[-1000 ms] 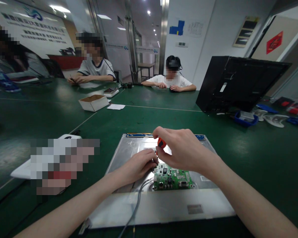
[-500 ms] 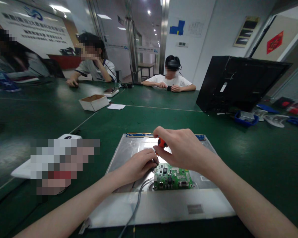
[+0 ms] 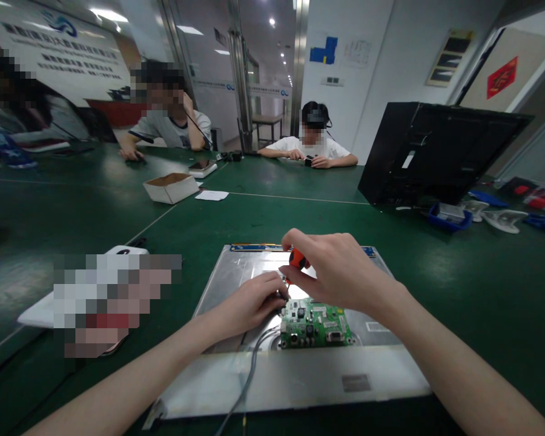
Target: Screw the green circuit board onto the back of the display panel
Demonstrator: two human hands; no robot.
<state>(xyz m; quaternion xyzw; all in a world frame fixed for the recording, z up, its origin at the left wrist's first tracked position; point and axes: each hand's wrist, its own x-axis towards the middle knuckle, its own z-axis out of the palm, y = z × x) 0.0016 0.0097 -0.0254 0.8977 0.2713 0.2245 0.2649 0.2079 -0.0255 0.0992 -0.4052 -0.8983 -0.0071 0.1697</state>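
Observation:
My right hand grips the orange and black handle of a screwdriver, held upright with its shaft pointing down. The tip meets the far left corner of a green circuit board. At that same corner the fingers of my left hand are curled together beside the shaft; what they pinch is hidden. The board lies on the silver metal back of a flat display panel. Grey cables run from the board's left side toward me.
A black monitor housing stands at the right, near a blue tray. Left of the panel is a white phone-like object, partly blurred out. An open white box sits farther back. Several people sit around the green table.
My right hand has shifted very slightly around the screwdriver handle, and my left hand stays put. Across the table at the left, a person's raised hand has moved from the face toward the side of the head.

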